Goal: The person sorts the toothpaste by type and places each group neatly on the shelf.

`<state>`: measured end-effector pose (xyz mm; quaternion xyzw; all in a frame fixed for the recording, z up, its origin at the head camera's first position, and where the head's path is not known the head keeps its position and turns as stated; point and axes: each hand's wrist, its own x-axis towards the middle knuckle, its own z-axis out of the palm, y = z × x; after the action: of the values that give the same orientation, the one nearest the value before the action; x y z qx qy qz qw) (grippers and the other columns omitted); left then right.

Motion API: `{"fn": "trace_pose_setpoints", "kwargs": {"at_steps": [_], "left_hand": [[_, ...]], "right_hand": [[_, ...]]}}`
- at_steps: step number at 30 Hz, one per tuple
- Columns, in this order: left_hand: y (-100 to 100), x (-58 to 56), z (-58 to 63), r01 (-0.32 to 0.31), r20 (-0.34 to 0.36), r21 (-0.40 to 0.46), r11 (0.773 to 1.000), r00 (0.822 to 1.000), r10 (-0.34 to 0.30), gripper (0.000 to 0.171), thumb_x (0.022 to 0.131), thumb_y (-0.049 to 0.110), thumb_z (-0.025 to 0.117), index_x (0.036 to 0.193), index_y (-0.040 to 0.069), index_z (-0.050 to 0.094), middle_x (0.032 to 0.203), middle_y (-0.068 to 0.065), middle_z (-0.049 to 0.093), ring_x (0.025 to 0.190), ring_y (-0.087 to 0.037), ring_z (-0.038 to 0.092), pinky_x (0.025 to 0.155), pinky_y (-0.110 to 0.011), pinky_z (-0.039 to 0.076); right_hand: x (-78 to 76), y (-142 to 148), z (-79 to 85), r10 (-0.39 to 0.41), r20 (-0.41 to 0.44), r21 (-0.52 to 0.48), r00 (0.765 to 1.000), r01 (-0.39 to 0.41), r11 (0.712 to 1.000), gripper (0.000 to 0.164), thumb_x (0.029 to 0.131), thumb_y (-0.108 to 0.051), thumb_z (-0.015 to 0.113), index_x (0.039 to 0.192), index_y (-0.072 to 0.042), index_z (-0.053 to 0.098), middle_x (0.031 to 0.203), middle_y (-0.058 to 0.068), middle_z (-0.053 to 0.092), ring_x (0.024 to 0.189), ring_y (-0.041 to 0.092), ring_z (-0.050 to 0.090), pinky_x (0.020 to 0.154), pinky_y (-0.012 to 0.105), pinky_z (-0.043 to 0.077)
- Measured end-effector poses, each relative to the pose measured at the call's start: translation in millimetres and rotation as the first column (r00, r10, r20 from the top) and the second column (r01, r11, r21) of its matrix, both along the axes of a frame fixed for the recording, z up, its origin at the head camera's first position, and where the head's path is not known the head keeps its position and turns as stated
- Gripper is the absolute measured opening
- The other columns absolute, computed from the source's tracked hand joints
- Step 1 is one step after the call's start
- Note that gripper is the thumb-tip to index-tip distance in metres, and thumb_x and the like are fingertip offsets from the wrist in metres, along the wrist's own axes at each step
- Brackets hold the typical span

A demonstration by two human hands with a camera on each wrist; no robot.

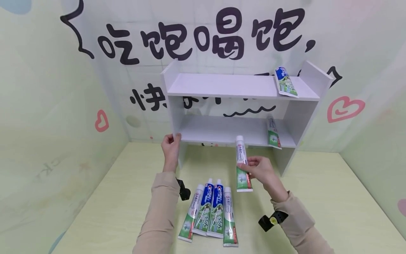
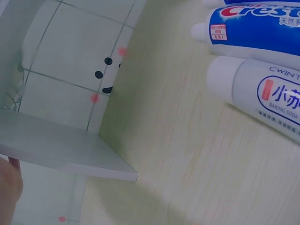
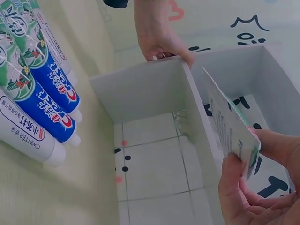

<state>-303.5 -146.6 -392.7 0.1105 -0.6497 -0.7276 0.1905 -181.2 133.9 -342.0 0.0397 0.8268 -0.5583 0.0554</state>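
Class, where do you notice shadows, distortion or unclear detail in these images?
Head view: the white board shelf unit splays outward toward its top, probably from the camera's angle; left wrist view: dimmer, with a soft shadow on the pale yellow-green wood-grain tabletop; right wrist view: the flat-ended green-and-white toothpaste tube is sharply foreshortened, its print unreadable.

Right grip (image 1: pixel 262 170) pinches — left grip (image 1: pixel 171 150) (farther forward) curls.

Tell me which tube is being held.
The white-and-green tube in the right hand; the other six rest on the rack or table.
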Motion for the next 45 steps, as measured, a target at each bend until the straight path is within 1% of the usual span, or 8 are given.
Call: {"fn": "trace_pose_setpoints", "kwargs": {"at_steps": [8, 12, 18, 22, 27, 37, 41, 45], "left_hand": [[-0.2, 0.1, 1.8, -0.006, -0.010, -0.007, 1.000, 1.000, 0.006, 0.022, 0.085, 0.022, 0.059, 0.096, 0.004, 0.052, 0.092, 0.000, 0.052, 0.086, -0.013, 0.047, 0.075, -0.024, 0.040], [-0.3, 0.6, 1.7, -0.006, -0.009, -0.005, 1.000, 1.000, 0.006, 0.020, 0.085, 0.021, 0.058, 0.096, 0.004, 0.052, 0.091, 0.001, 0.051, 0.086, -0.012, 0.047, 0.075, -0.023, 0.040], [-1.3, 0.2, 0.0, -0.010, -0.011, -0.009, 1.000, 1.000, 0.010, 0.020, 0.085, 0.020, 0.058, 0.096, 0.004, 0.052, 0.091, 0.000, 0.051, 0.086, -0.012, 0.047, 0.075, -0.023, 0.040], [-1.6, -0.4, -0.7, -0.006, -0.018, -0.010, 1.000, 1.000, 0.006, 0.021, 0.086, 0.021, 0.058, 0.096, 0.004, 0.052, 0.091, 0.001, 0.051, 0.086, -0.013, 0.047, 0.076, -0.024, 0.040], [-1.1, 0.6, -0.5, 0.002, -0.008, -0.008, 1.000, 1.000, -0.002, 0.021, 0.086, 0.022, 0.058, 0.096, 0.005, 0.051, 0.092, 0.001, 0.051, 0.087, -0.013, 0.047, 0.077, -0.025, 0.040], [-0.8, 2.3, 2.5, -0.012, -0.011, -0.009, 1.000, 1.000, 0.012, 0.020, 0.086, 0.021, 0.059, 0.094, 0.004, 0.052, 0.092, 0.000, 0.051, 0.086, -0.013, 0.046, 0.076, -0.025, 0.039], [-0.4, 5.7, 6.1, 0.002, 0.002, -0.002, 1.000, 1.000, -0.002, 0.019, 0.086, 0.020, 0.058, 0.095, 0.004, 0.052, 0.092, 0.000, 0.050, 0.086, -0.013, 0.045, 0.076, -0.025, 0.038], [-0.7, 5.3, 5.6, 0.011, 0.017, 0.000, 1.000, 1.000, -0.011, 0.020, 0.087, 0.020, 0.058, 0.097, 0.004, 0.051, 0.093, -0.001, 0.049, 0.087, -0.013, 0.045, 0.077, -0.025, 0.038]], "right_hand": [[-9.4, 5.3, 11.7, -0.004, -0.008, 0.003, 1.000, 0.004, 1.000, 0.050, 0.082, -0.021, 0.066, 0.118, 0.010, 0.049, 0.099, 0.015, 0.059, 0.067, 0.008, 0.057, 0.062, 0.023, 0.051], [-15.1, 7.8, 18.4, 0.011, -0.002, -0.029, 1.000, -0.011, 1.000, 0.051, 0.084, -0.020, 0.065, 0.121, 0.010, 0.048, 0.097, 0.013, 0.059, 0.067, 0.007, 0.057, 0.063, 0.022, 0.051], [-23.5, 10.1, 30.8, 0.036, 0.000, -0.080, 0.999, -0.036, 0.996, 0.057, 0.085, -0.019, 0.063, 0.128, 0.012, 0.040, 0.101, 0.014, 0.059, 0.066, 0.004, 0.059, 0.064, 0.021, 0.051], [-29.3, 10.9, 37.1, 0.042, -0.006, -0.090, 0.999, -0.042, 0.995, 0.059, 0.085, -0.019, 0.063, 0.129, 0.012, 0.038, 0.100, 0.012, 0.059, 0.066, 0.003, 0.059, 0.066, 0.021, 0.052], [-37.1, 12.4, 40.8, 0.036, -0.001, -0.066, 0.999, -0.036, 0.997, 0.059, 0.085, -0.021, 0.063, 0.129, 0.011, 0.039, 0.104, 0.013, 0.057, 0.067, 0.003, 0.059, 0.067, 0.020, 0.052], [-59.2, 11.7, 48.1, 0.002, 0.032, -0.051, 0.999, 0.000, 0.999, 0.059, 0.085, -0.025, 0.063, 0.130, 0.007, 0.041, 0.121, 0.020, 0.051, 0.068, 0.003, 0.058, 0.069, 0.020, 0.051], [-65.7, 11.2, 50.5, 0.005, 0.049, -0.040, 0.999, -0.003, 0.999, 0.058, 0.086, -0.026, 0.062, 0.129, 0.008, 0.041, 0.123, 0.021, 0.050, 0.068, 0.004, 0.057, 0.068, 0.019, 0.050], [-71.2, 10.6, 53.3, 0.004, 0.060, -0.030, 0.998, -0.002, 1.000, 0.059, 0.086, -0.026, 0.061, 0.130, 0.007, 0.040, 0.123, 0.021, 0.050, 0.066, 0.004, 0.057, 0.071, 0.021, 0.050]]}}
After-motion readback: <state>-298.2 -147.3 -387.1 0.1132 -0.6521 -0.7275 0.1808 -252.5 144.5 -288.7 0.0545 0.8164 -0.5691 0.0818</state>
